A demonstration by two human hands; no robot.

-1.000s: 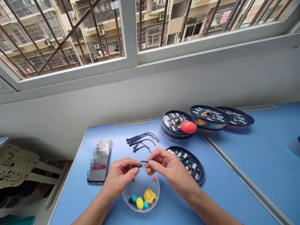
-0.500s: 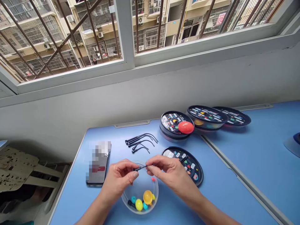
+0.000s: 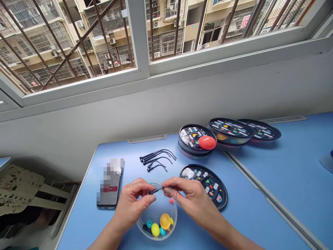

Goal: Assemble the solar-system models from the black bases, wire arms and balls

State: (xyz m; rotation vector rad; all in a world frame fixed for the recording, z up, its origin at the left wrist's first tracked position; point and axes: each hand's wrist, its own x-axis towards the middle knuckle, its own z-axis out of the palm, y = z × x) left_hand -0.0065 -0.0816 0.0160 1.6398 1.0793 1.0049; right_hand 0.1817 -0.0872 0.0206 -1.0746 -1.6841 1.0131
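Between my two hands a thin black rod (image 3: 157, 190) with a thicker end is stretched, above a clear round tub. My left hand (image 3: 135, 201) pinches the thick end with thumb and fingertips. The thin end is pinched by my right hand (image 3: 183, 192). Below them, the tub (image 3: 175, 215) holds a yellow ball (image 3: 155, 230), an orange cup-like half (image 3: 165, 221), small teal balls (image 3: 149, 223), a small red ball and a black piece. Behind the hands lie several bent black rods (image 3: 157, 158) with thicker ends.
A black printed disc (image 3: 217, 187) lies right of the tub, partly behind my right hand. A phone (image 3: 110, 184) lies left. Farther back stand round printed-lid boxes (image 3: 194, 137), one bearing a red ball (image 3: 207, 142). The desk meets a wall below the barred window.
The camera view has shifted slightly. Both hands keep their pinch on the black rod, with hardly any movement.
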